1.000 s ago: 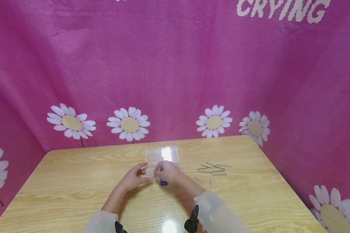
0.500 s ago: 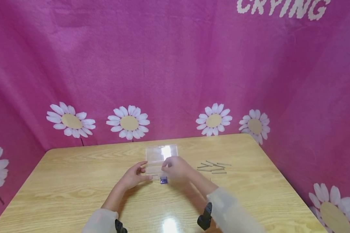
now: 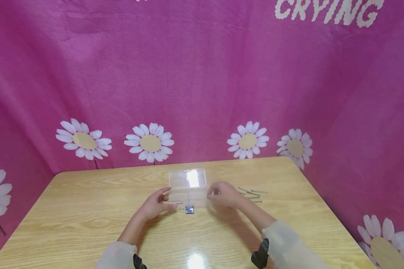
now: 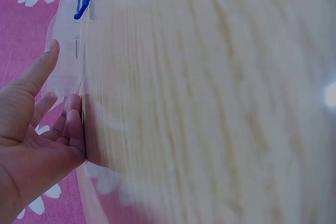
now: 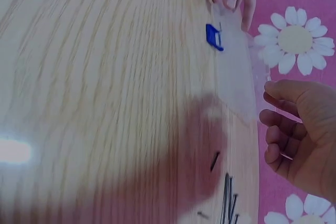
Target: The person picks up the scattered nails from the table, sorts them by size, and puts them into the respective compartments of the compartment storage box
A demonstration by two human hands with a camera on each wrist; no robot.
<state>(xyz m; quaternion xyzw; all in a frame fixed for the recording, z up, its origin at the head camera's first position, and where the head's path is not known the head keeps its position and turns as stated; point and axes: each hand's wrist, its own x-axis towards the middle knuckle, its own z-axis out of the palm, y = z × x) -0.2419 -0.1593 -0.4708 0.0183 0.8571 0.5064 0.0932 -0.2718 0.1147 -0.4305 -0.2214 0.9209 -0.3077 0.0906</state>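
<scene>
A clear plastic box (image 3: 196, 202) stands on the table with its transparent lid (image 3: 181, 179) swung back and a blue latch (image 3: 189, 209) at the front. Inside, in the left part, lies a thin nail (image 3: 179, 203). My left hand (image 3: 153, 206) holds the box's left end, thumb along the front and fingers at the side. Close to the right end of the box is my right hand (image 3: 226, 195), fingers loosely curled and nothing visible in them. Several long nails (image 5: 226, 198) lie farther right, partly hidden by that hand in the head view. A shorter nail (image 5: 214, 161) lies near them.
Another small nail (image 5: 203, 214) lies apart from the long ones. The wooden table (image 3: 87, 216) backs onto a pink cloth (image 3: 202, 93) printed with white daisies. Dark wrist cameras (image 3: 260, 254) sit on both forearms.
My right hand has moved right, from above the box to beside its right end, uncovering the nail inside. My left hand has stayed at the box's left end.
</scene>
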